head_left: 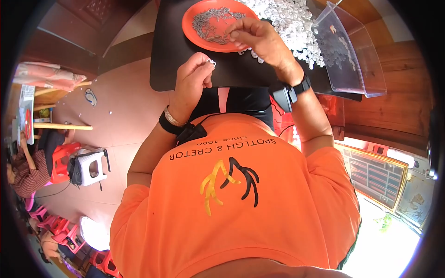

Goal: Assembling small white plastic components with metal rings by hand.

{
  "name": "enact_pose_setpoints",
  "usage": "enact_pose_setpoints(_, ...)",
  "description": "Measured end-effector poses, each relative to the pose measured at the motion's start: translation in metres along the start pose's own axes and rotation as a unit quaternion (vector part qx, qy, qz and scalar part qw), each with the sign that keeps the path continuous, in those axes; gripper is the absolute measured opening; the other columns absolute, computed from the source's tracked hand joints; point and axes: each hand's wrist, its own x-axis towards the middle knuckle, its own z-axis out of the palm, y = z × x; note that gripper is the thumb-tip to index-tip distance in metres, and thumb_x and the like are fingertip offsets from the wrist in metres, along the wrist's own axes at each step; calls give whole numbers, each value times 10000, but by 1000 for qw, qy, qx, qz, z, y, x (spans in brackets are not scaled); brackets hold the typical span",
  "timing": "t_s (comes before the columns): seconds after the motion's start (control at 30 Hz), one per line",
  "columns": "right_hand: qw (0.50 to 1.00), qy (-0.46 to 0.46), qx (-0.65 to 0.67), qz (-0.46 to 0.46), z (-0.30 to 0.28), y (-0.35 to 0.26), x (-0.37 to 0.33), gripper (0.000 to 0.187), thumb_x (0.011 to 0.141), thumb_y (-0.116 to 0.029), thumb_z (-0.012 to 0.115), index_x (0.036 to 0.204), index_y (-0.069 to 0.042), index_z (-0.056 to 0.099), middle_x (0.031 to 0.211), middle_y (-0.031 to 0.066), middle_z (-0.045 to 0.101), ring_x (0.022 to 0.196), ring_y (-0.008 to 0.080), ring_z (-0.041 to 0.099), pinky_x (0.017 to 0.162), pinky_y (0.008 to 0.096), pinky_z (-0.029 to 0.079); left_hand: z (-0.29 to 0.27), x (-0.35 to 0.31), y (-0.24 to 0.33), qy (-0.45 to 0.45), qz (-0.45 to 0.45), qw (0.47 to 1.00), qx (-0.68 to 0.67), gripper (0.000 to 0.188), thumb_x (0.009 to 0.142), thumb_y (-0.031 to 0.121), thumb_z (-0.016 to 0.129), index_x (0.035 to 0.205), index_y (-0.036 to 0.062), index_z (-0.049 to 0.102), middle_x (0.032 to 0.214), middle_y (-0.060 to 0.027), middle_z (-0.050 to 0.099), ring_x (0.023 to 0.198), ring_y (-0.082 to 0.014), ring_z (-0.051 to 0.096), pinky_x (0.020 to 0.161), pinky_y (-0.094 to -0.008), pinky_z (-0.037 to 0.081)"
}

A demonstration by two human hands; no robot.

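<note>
Orange shirt [250, 148] fills the foreground; beyond it, a small white clip [212, 62] is gripped in the left hand [193, 72], between thumb and forefinger, above the black table [165, 51]. Right hand [260, 41] is over the red plate [187, 28] of grey pins [203, 27], fingers curled; whether they meet or grip a pin cannot be told. Good practice, as judged, is a light, steady pinch leaving the clip exposed, clear of the heap of white clips [294, 30].

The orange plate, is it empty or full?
Neither: small grey pieces cover part of the orange plate, but bare orange shows between them.
</note>
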Motion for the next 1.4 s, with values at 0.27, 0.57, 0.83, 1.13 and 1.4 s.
enact_pose_setpoints(0.27,992,0,124,1,31,-8,-37,209,918,-222,620,840,-28,615,698,-9,586,635,56,524,587,204,451,10,-6,14,8,68,996,50,174,896,149,534,786,14,527,600,22,441,542,-42,394,495,-210,335)
enact_pose_setpoints(0.57,995,-4,94,-37,44,-8,-42,208,934,-222,599,840,-37,587,698,-26,542,644,53,477,593,210,421,16,-12,20,-4,82,995,62,193,898,158,532,763,21,519,607,25,443,546,-42,393,497,-212,323)
enact_pose_setpoints(0.83,996,-1,76,-44,48,-6,-44,179,925,-183,609,841,-25,590,689,-33,528,641,49,454,585,210,407,16,-13,20,-13,87,994,61,190,893,134,518,740,24,493,603,23,434,543,-43,387,490,-215,321)
enact_pose_setpoints(1.13,996,22,-3,-86,49,-5,-48,145,898,-154,636,824,-30,620,686,9,584,606,48,514,521,239,434,15,-13,12,-18,90,993,80,198,899,127,515,740,15,480,603,25,428,529,-39,372,476,-216,315)
enact_pose_setpoints(1.4,946,240,-200,-83,-20,15,-53,164,851,-199,661,914,-50,685,763,88,671,659,181,625,641,285,498,4,-7,12,5,-12,1000,26,178,912,114,449,749,45,466,607,4,411,525,-76,371,493,-223,308)
